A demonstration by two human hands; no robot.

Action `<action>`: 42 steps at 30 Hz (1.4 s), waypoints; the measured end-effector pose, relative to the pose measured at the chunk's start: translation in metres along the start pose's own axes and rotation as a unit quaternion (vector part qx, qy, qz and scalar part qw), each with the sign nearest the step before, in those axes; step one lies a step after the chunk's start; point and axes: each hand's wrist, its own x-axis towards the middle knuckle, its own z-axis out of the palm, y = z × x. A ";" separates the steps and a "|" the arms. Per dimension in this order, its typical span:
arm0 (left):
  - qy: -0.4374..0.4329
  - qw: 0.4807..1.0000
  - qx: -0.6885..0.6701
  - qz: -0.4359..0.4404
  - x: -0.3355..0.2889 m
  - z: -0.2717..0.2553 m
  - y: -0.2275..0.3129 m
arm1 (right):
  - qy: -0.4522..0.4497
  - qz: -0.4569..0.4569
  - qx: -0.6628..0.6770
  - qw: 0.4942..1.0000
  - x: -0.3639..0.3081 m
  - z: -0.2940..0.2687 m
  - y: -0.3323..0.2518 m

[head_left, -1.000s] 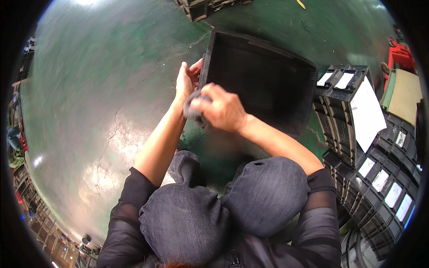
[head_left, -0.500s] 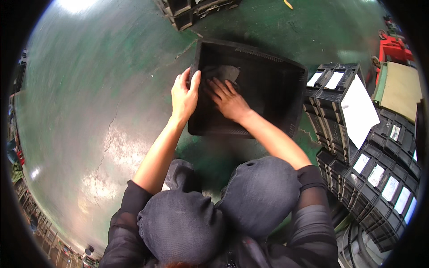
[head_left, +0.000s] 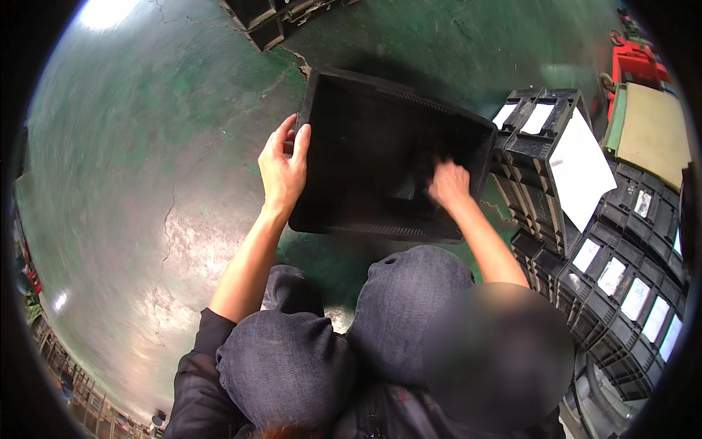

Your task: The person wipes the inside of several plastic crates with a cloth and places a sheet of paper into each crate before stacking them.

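A large black plastic crate [head_left: 365,139] lies open side up, slightly askew, in front of my knees. My left hand [head_left: 285,164] grips its left rim, thumb near the inner side and fingers outside. Inside the crate, toward the right end, is my right hand [head_left: 450,183], blurred by motion with its fingers curled. Beside those fingers shows a dull grey patch of a dark cloth [head_left: 404,189], bunched under or in the hand. Most of the cloth blends into the dark crate floor.
Stacked black crates [head_left: 541,146] with white labels stand close at the right, a white sheet [head_left: 581,175] on one. Beyond are a beige panel [head_left: 653,135] and a red machine [head_left: 636,66]. Another dark crate [head_left: 259,22] sits far ahead on the cracked green floor [head_left: 131,146].
My right hand has swept from the crate's left part to its right part, the grey cloth moving with it. Its fingers went from spread to curled. My left hand stays on the rim.
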 end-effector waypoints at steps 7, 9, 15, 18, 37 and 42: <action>-0.002 1.000 -0.001 0.015 -0.001 0.001 0.000 | 0.007 -0.171 0.177 0.969 -0.011 0.019 -0.108; 0.001 0.999 0.011 0.042 0.000 -0.001 -0.001 | 0.095 -0.207 0.138 0.964 0.025 0.006 -0.141; -0.008 0.999 0.036 0.029 -0.002 -0.003 0.002 | 0.208 -0.201 0.142 0.947 0.056 -0.012 -0.129; -0.003 0.999 0.040 0.035 0.000 -0.004 -0.003 | 0.013 -0.332 0.117 0.936 0.007 0.000 -0.114; -0.443 0.880 -0.164 -0.053 -0.035 -0.031 0.244 | 0.296 0.500 0.118 0.806 -0.142 -0.132 0.300; -0.399 0.911 -0.099 0.030 -0.056 -0.029 0.282 | 0.183 0.638 0.284 0.692 -0.137 -0.097 0.359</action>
